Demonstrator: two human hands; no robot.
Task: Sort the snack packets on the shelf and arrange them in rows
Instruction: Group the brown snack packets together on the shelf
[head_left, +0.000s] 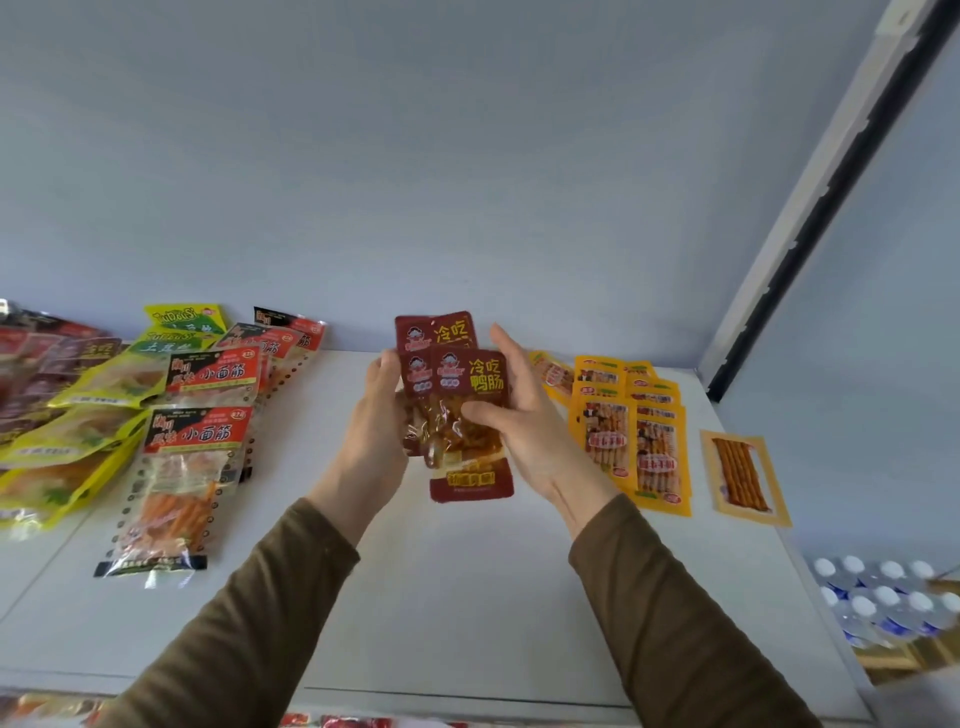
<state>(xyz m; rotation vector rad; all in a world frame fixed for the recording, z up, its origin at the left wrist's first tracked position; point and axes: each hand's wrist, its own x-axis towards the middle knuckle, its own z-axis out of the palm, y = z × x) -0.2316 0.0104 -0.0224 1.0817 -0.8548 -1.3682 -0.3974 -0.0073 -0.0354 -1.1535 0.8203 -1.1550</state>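
Both my hands hold a small stack of dark red snack packets (460, 415) with yellow characters, raised above the white shelf (467, 582) near its back wall. My left hand (376, 415) grips the stack's left edge. My right hand (524, 415) grips its right side, thumb pressed on the front packet. The front packet hangs lower than the others. Orange-yellow packets (631, 441) lie in rows to the right, one single orange packet (743, 478) apart from them. Red-and-clear packets (192, 457) lie in a row to the left.
Yellow-green packets (78, 415) and dark red packets (36, 358) lie at the far left. A dark upright post (810, 218) bounds the shelf on the right. Bottles with white caps (883, 597) stand below right. More red packets (353, 721) show on the shelf beneath.
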